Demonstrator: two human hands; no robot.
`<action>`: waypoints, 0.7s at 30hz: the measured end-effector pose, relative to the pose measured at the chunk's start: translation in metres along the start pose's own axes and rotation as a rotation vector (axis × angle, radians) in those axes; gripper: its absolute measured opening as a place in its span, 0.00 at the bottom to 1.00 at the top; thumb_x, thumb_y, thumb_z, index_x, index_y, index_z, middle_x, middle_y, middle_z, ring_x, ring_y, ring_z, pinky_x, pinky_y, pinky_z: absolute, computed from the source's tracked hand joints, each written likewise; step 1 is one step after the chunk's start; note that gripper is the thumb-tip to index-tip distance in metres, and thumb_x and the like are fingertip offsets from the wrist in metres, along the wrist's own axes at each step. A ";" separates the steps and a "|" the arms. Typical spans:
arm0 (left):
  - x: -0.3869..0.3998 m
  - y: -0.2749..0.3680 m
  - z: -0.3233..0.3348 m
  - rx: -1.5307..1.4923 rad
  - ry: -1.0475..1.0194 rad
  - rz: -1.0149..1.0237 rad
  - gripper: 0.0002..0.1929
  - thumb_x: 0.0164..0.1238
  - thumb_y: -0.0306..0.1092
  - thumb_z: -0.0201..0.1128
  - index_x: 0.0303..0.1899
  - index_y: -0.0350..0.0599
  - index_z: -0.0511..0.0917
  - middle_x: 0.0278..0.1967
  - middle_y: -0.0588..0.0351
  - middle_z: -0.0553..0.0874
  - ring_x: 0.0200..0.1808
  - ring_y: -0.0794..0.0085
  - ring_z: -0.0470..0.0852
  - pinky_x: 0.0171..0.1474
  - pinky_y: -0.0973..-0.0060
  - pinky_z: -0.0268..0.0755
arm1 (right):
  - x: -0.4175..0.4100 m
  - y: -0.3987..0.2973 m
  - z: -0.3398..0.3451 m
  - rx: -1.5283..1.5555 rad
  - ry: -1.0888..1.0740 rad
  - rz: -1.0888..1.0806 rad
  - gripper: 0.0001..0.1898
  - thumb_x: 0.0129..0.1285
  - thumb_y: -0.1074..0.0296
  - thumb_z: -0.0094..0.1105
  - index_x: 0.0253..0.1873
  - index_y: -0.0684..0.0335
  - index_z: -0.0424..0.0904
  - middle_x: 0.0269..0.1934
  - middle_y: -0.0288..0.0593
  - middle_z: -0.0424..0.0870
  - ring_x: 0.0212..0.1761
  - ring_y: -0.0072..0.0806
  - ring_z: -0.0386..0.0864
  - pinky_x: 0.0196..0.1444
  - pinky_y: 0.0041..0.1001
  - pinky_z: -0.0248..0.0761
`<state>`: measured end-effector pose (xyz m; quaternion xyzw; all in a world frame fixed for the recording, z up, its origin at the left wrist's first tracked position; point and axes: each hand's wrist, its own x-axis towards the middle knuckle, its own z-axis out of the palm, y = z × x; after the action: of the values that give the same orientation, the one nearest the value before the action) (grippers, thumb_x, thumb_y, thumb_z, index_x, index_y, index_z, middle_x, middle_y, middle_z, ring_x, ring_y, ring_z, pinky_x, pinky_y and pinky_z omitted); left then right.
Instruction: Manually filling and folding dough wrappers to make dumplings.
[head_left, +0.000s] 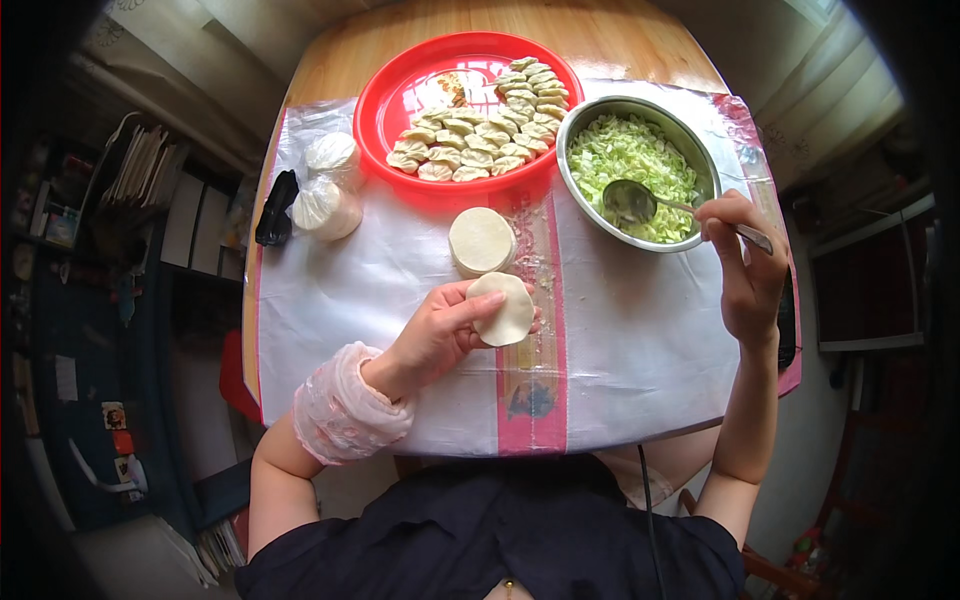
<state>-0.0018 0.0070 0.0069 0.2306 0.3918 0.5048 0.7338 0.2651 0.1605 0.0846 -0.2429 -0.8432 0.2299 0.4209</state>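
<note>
My left hand (442, 322) holds a round dumpling wrapper (506, 315), with the thumb on top and the fingers beneath. Just beyond it lies a stack of round wrappers (482, 238). In my right hand (739, 244) is the handle of a metal spoon (630, 201), whose bowl rests on chopped green filling (630, 157). A steel bowl (711, 176) contains this filling. Rows of folded dumplings (478, 141) cover the right and near parts of a red round tray (371, 97) at the far side of the table.
Two plastic-wrapped stacks, seemingly wrappers (326, 208), stand left of the tray beside a black object (277, 208). A plastic sheet (637, 360) covers much of the wooden table (630, 37). A dark object (786, 322) lies at the right edge, partly behind my right arm.
</note>
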 end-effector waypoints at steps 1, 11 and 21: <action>0.001 0.000 0.000 -0.004 -0.011 -0.007 0.21 0.75 0.39 0.56 0.60 0.33 0.74 0.48 0.47 0.86 0.51 0.67 0.86 0.58 0.74 0.77 | 0.001 0.004 0.000 -0.002 0.001 0.000 0.03 0.68 0.80 0.55 0.39 0.71 0.77 0.32 0.43 0.80 0.34 0.25 0.76 0.40 0.22 0.69; 0.001 0.001 -0.001 -0.011 -0.011 -0.016 0.21 0.74 0.39 0.57 0.60 0.31 0.73 0.49 0.45 0.85 0.52 0.64 0.85 0.59 0.73 0.76 | 0.003 0.008 -0.008 0.139 0.132 0.033 0.05 0.71 0.77 0.53 0.39 0.70 0.77 0.31 0.39 0.79 0.31 0.21 0.72 0.35 0.21 0.66; 0.004 0.000 -0.002 -0.012 -0.032 -0.023 0.21 0.74 0.38 0.57 0.60 0.30 0.72 0.51 0.44 0.84 0.54 0.63 0.84 0.63 0.71 0.73 | 0.004 0.018 0.003 0.015 0.099 0.059 0.06 0.71 0.74 0.55 0.39 0.69 0.77 0.29 0.39 0.78 0.30 0.20 0.72 0.34 0.21 0.66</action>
<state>-0.0025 0.0101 0.0046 0.2299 0.3796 0.4950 0.7470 0.2645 0.1759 0.0748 -0.2756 -0.8120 0.2362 0.4570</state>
